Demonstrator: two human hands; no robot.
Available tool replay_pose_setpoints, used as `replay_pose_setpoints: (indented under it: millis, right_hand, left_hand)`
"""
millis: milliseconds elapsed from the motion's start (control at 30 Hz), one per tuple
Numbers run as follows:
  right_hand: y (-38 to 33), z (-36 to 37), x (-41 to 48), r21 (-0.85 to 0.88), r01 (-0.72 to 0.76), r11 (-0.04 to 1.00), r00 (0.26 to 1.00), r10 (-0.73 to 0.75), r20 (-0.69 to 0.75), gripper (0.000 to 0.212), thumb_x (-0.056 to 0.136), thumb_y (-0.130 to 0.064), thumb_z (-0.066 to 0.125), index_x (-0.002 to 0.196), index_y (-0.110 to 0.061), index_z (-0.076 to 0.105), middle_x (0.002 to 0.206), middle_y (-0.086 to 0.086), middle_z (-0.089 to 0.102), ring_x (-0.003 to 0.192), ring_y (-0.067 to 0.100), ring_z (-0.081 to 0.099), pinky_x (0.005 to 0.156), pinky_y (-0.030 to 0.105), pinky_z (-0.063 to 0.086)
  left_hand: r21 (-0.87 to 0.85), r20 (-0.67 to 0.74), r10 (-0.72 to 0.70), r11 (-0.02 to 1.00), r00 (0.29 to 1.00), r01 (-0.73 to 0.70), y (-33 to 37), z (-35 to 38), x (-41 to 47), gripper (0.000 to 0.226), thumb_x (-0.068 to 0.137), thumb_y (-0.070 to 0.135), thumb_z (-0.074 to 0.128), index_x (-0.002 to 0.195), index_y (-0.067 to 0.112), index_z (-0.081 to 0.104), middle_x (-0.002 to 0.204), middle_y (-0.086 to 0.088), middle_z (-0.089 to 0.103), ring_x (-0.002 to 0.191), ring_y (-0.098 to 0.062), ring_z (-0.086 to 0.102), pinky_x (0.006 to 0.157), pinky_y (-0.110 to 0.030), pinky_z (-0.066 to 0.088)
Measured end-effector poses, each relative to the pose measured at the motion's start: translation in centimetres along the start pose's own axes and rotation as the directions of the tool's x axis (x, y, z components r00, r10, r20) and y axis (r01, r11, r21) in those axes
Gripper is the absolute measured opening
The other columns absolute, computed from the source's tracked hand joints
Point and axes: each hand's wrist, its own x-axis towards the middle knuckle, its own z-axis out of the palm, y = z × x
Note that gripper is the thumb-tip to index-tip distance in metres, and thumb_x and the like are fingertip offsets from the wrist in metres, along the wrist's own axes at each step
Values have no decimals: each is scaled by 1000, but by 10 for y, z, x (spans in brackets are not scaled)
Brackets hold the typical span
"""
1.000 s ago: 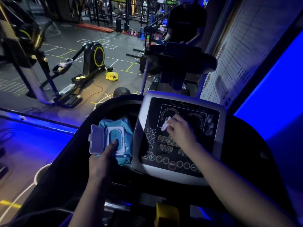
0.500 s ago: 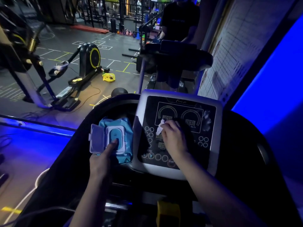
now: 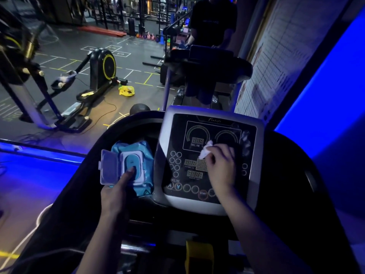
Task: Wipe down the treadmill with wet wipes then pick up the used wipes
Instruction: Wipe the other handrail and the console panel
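The treadmill's control panel (image 3: 209, 123) is dark with a silver frame, round buttons and small digit displays. My right hand (image 3: 222, 167) pinches a crumpled white wet wipe (image 3: 206, 150) against the panel's middle, just below the two dials. A blue pack of wet wipes (image 3: 141, 149) lies in the console's left recess, its clear flip lid (image 3: 108, 167) swung open to the left. My left hand (image 3: 118, 191) rests on the pack with a fingertip on the dispensing opening. Another crumpled wipe (image 3: 245, 142) lies at the panel's right edge.
The black console shell (image 3: 296, 175) curves round both sides of the panel. A yellow part (image 3: 199, 254) sits below the console. A second treadmill (image 3: 207, 62) stands ahead with a person (image 3: 213, 22) on it. An elliptical trainer (image 3: 98, 70) and a yellow bag (image 3: 126, 90) are on the floor at left.
My right hand slid the wipe left across the panel, then back to the right and slightly up. My left hand stayed on the wipes pack.
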Motion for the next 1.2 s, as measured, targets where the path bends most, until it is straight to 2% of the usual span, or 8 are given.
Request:
replay_pose_setpoints:
  millis: [133,300,433,567,867,1000,1100,1200]
  right_hand:
    - [-22,25,-6,97,76,992,986,-89,139,29,84,-2,71,112,-12,75,110,5,64,93,26,63,76,36,58]
    - [-9,25,13,26,194,981,966,-196,171,32,82,0,73,113,-9,75,110,7,66,97,25,59,77,36,57]
    - [24,9,17,7,-4,1000,1000,4,4,33,80,2,74,110,-10,77,104,8,65,91,27,61,79,42,57]
    - [18,6,19,74,-164,984,982,170,-86,28,82,2,70,104,-13,78,98,8,61,85,27,62,74,39,57]
    - [-37,38,-17,91,59,994,988,-71,137,34,84,-6,69,117,-15,73,110,5,61,93,25,66,80,37,58]
    - [-6,15,-9,51,-100,994,995,100,-3,37,83,1,70,116,-13,75,109,10,62,86,24,65,80,28,55]
    - [24,-6,0,62,-266,962,949,273,-160,35,81,7,68,111,-9,77,103,16,61,88,32,64,84,31,49]
    - [28,-11,0,105,-264,959,933,282,-224,34,80,9,67,110,-6,77,102,16,61,93,32,65,91,27,47]
  left_hand:
    - [-13,23,16,1000,1000,-15,1,4,-1,12,91,13,78,91,12,66,49,6,56,33,-8,47,34,-20,37]
    - [1,8,1,1000,1000,-1,-1,3,0,16,88,15,81,98,10,68,53,5,58,36,-9,49,36,-21,40]
    - [7,-2,-18,1000,1000,18,-1,-2,1,18,87,17,82,84,14,65,48,6,53,35,-10,45,36,-19,37]
    - [49,-36,-26,998,999,28,-2,-11,4,30,84,25,86,72,19,59,46,7,45,38,-10,37,37,-19,32]
    - [30,-11,-23,999,1000,24,4,-8,0,25,87,23,83,76,18,61,44,9,45,33,-5,37,35,-17,32]
    - [17,11,-15,1000,1000,15,4,-11,1,27,88,21,83,75,21,59,45,11,43,34,-5,34,36,-15,30]
    - [15,-1,-8,1000,1000,8,6,-13,2,26,86,21,83,76,21,59,45,11,47,34,-5,39,36,-17,33]
    - [-7,-8,-3,1000,1000,3,7,-12,2,26,87,21,83,75,21,59,45,10,48,34,-6,40,35,-18,34]
